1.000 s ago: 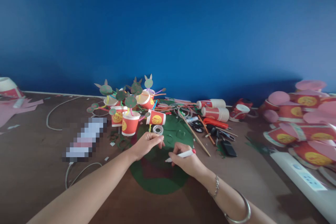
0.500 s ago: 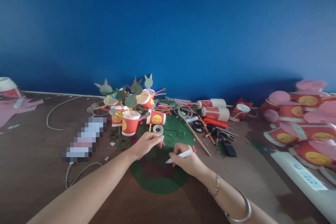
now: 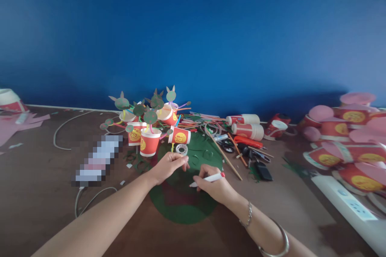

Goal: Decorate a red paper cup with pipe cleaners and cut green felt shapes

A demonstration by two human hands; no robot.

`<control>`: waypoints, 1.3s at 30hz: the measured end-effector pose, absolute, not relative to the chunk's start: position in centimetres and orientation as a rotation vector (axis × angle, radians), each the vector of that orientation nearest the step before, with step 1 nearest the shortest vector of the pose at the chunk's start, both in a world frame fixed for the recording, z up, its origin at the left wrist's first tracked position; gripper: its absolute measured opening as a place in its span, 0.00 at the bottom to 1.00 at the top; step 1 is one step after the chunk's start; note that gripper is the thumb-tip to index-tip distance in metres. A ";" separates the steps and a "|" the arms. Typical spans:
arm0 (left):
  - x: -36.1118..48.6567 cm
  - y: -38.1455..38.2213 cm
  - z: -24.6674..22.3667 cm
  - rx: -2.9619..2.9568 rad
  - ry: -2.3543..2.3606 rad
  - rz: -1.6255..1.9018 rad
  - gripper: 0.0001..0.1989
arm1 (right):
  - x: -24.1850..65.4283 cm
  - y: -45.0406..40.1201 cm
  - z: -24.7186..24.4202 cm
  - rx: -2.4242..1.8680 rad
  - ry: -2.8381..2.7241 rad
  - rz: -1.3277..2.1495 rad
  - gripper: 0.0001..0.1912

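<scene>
Held like a pen, a white marker with a red end [image 3: 214, 177] is in my right hand [image 3: 212, 184], its tip pointing left and down over a dark green round sheet [image 3: 189, 213]. Thumb and fingers of my left hand [image 3: 170, 165] are pinched together just left of the marker tip; whatever they hold, if anything, I cannot make out. A roll of tape [image 3: 181, 149] sits right behind the left hand. Beyond it a red paper cup [image 3: 180, 135] lies on its side. A dark reddish patch shows on the green sheet below my hands.
Red cups with green animal-head cutouts [image 3: 150, 142] stand behind my left hand. A phone with a cable [image 3: 99, 158] lies left. Stacked cups [image 3: 247, 131], a wooden stick [image 3: 226, 158] and a black object [image 3: 263, 171] lie right. A power strip [image 3: 343, 196] stretches along the far right.
The marker and my right hand have shifted very slightly to the left. My left hand stays in its pinch at nearly the same spot.
</scene>
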State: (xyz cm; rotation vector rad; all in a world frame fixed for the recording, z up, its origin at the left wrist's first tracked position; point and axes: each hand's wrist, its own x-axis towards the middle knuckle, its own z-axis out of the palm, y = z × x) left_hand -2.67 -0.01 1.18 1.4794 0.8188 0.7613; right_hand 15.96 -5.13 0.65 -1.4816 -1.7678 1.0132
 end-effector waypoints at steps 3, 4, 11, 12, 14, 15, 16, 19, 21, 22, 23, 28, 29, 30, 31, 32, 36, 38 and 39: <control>-2.7 0.0 1.2 1.486 0.820 0.760 0.20 | 16.0 -5.1 0.6 -1.479 -1.760 1.013 0.12; -2.7 0.0 1.2 1.488 0.821 0.759 0.20 | 16.0 -5.1 0.6 -1.475 -1.753 1.022 0.11; -2.6 0.0 1.3 1.490 0.793 0.766 0.20 | 16.3 -4.9 0.8 -1.462 -1.640 1.055 0.12; -2.6 0.0 1.3 1.490 0.790 0.767 0.20 | 16.3 -4.9 0.8 -1.465 -1.644 1.047 0.12; -2.6 0.0 1.2 1.490 0.792 0.763 0.20 | 16.3 -4.9 0.7 -1.451 -1.656 1.069 0.11; -2.6 0.0 1.2 1.491 0.794 0.762 0.20 | 16.3 -5.0 0.6 -1.439 -1.663 1.088 0.11; -2.6 0.0 1.2 1.491 0.795 0.761 0.20 | 16.2 -5.0 0.6 -1.433 -1.672 1.101 0.11; -2.6 0.1 1.1 1.487 0.801 0.763 0.20 | 16.2 -5.0 0.4 -1.437 -1.718 1.082 0.11; -2.6 0.1 1.1 1.485 0.807 0.764 0.20 | 16.2 -5.0 0.3 -1.443 -1.741 1.037 0.11; -2.6 0.1 1.1 1.484 0.808 0.764 0.20 | 16.2 -5.0 0.3 -1.447 -1.741 1.015 0.11; -2.6 0.0 1.1 1.484 0.808 0.765 0.20 | 16.2 -5.0 0.2 -1.451 -1.738 1.002 0.11; -2.6 0.0 1.2 1.476 0.812 0.766 0.20 | 16.2 -5.0 0.1 -1.448 -1.754 1.023 0.12; -2.6 0.0 1.2 1.475 0.816 0.765 0.20 | 16.2 -5.0 0.1 -1.447 -1.754 1.022 0.12; -2.6 0.0 1.2 1.474 0.820 0.765 0.20 | 16.2 -5.0 0.1 -1.450 -1.745 1.016 0.12; -2.6 0.0 1.2 1.473 0.821 0.765 0.20 | 16.2 -5.0 0.2 -1.455 -1.737 1.013 0.12; -2.6 0.0 1.2 1.471 0.820 0.764 0.20 | 16.2 -5.0 0.2 -1.460 -1.730 1.017 0.12; -2.6 -0.1 1.2 1.471 0.814 0.764 0.20 | 16.2 -5.0 0.3 -1.448 -1.740 1.038 0.12; -2.6 0.0 1.2 1.477 0.820 0.762 0.20 | 16.2 -5.0 0.4 -1.453 -1.724 1.022 0.12; -2.6 0.0 1.2 1.482 0.820 0.761 0.20 | 16.2 -5.0 0.3 -1.458 -1.713 1.017 0.12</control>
